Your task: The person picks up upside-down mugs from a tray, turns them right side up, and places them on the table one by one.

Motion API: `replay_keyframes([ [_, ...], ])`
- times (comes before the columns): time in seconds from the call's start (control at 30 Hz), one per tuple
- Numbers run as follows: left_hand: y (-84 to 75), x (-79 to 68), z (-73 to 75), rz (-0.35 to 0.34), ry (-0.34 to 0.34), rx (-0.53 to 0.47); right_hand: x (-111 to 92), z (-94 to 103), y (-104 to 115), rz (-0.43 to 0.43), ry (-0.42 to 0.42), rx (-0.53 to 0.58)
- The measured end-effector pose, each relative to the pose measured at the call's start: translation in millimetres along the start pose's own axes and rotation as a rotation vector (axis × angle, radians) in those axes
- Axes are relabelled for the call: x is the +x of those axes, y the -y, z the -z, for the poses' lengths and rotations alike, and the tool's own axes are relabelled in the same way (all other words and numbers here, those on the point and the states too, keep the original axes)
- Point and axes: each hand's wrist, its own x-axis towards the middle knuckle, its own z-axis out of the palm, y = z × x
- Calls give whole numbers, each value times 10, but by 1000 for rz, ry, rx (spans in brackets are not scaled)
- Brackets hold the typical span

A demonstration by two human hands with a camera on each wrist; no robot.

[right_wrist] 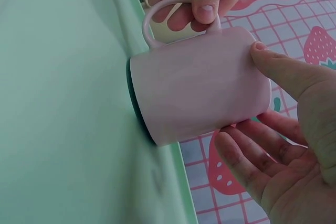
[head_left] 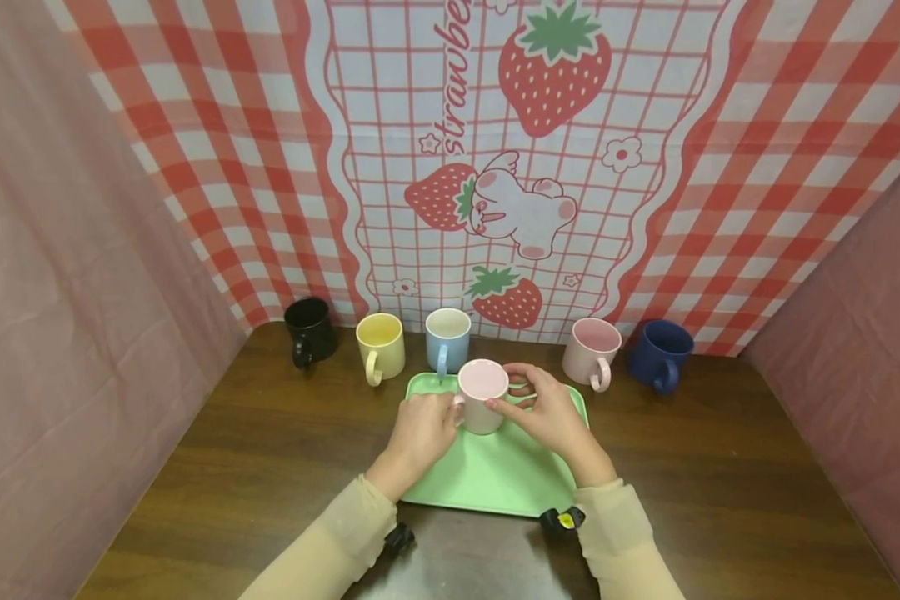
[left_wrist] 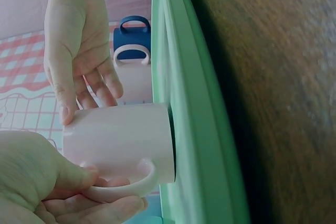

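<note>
A light pink mug (head_left: 483, 397) stands upright between both hands, its base right at the surface of a green tray (head_left: 495, 483). My left hand (head_left: 423, 429) pinches the mug's handle (left_wrist: 126, 188) between thumb and fingers. On the opposite side, my right hand (head_left: 551, 417) holds the mug's wall loosely, thumb (right_wrist: 278, 66) near the rim and fingers spread around the far side. In the right wrist view the mug's pink wall shows between that thumb and those fingers.
Along the back of the wooden table (head_left: 720, 467) stand a black mug (head_left: 310, 332), a yellow mug (head_left: 381, 346), a light blue mug (head_left: 447, 337), another pink mug (head_left: 588, 350) and a dark blue mug (head_left: 660, 354). A strawberry-print cloth (head_left: 390, 167) hangs behind them.
</note>
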Motion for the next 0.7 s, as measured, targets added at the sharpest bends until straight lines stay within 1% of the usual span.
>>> replay_keyframes([
  [0.2, 14, 4, 1, 22, -1, 11, 3, -6, -7, 12, 15, -6],
  [0.33, 47, 19, 1, 39, -12, -10, 0, -1, -19, 26, 21, -15],
  [0.47, 88, 30, -3, 64, -20, -65, -1, 3, -18, 26, 20, -13],
  [0.57, 116, 35, -16, 98, -10, -112, -6, 3, -12, 21, 10, -8],
  [0.7, 136, 41, -25, 147, 10, -184, -19, 11, -3, 38, -7, -13],
])
